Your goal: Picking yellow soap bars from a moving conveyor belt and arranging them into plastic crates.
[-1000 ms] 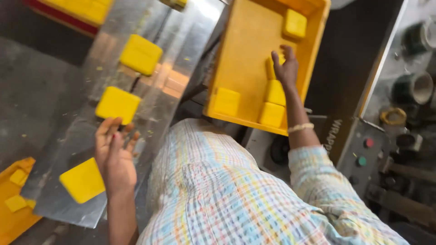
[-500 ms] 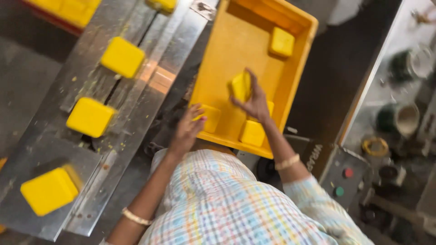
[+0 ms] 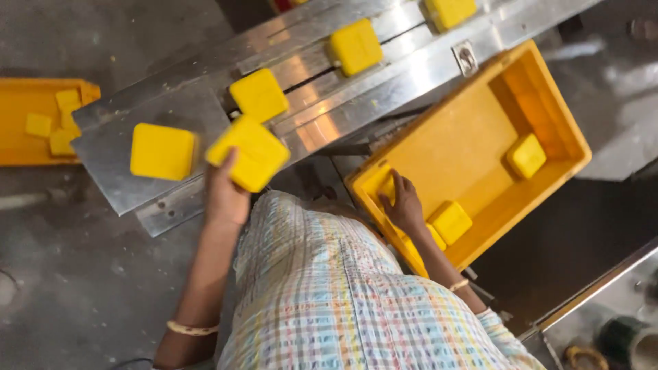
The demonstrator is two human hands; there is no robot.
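Note:
My left hand (image 3: 226, 195) grips a yellow square block (image 3: 250, 151) by its near edge and holds it just above the lower end of a steel chute (image 3: 171, 103). Another yellow block (image 3: 163, 151) lies on the chute right beside it. My right hand (image 3: 404, 205) reaches into a yellow crate (image 3: 466, 137), its fingers closed over a yellow block (image 3: 384, 183) in the crate's near corner. Two more blocks (image 3: 450, 221) (image 3: 526, 155) lie inside the crate.
Further yellow blocks (image 3: 258, 94) (image 3: 354, 46) (image 3: 449, 10) sit higher up the chute. An orange crate (image 3: 20, 154) holding several blocks stands on the grey floor at the left. A metal bench edge (image 3: 603, 294) and a dark round can (image 3: 620, 336) show at the bottom right.
My left hand went from the crate edge back to the chute and took hold of a yellow block. My right hand lowered its block into the crate's near corner. The view swung.

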